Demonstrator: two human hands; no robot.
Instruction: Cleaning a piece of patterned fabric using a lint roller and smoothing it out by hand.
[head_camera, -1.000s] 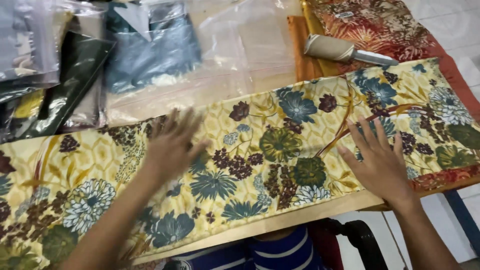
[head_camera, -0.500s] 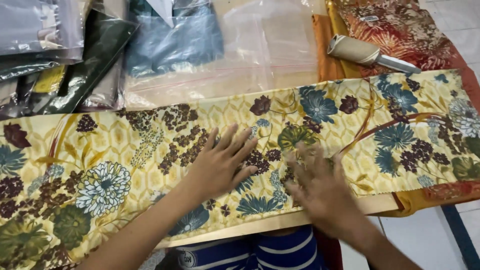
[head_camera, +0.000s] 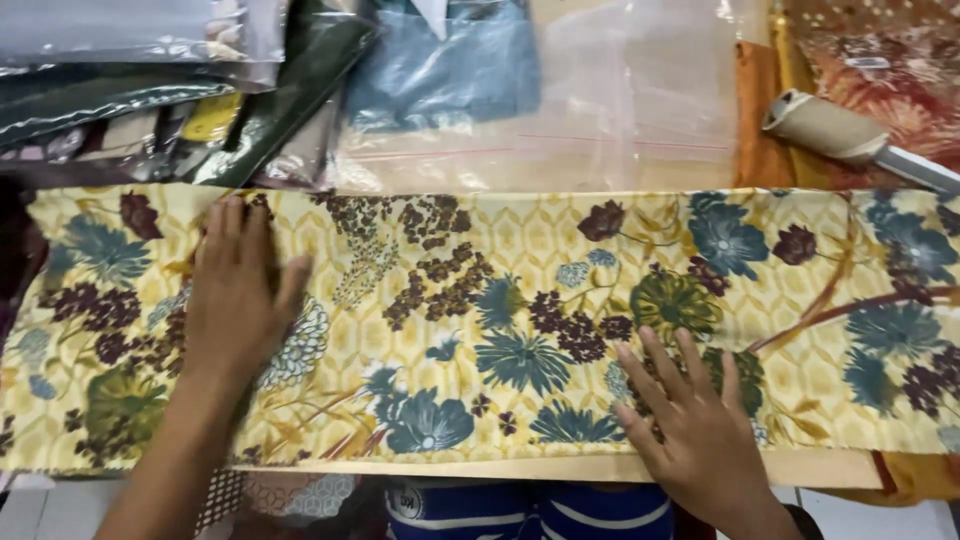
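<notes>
Your left hand (head_camera: 235, 300) lies flat, palm down and fingers together, on the left part of the folded floral cloth (head_camera: 520, 320). Your right hand (head_camera: 695, 425) lies flat with fingers spread on the cloth's near edge, right of centre. Neither hand grips anything; both press on the fabric.

The cloth is a long yellow strip with blue and maroon flowers. Its long axis runs left to right across the desk (head_camera: 560, 468), directly in front of you, and both hands sit on top of it. The left hand is nearer the strip's left end; the right hand is nearer its middle, well short of the right end.

Beyond the far edge lie clear plastic bags (head_camera: 600, 110), and a stack of bagged garments (head_camera: 150, 90) at far left. At far right a handled tool (head_camera: 850, 135) rests on red patterned cloth (head_camera: 880, 70).
</notes>
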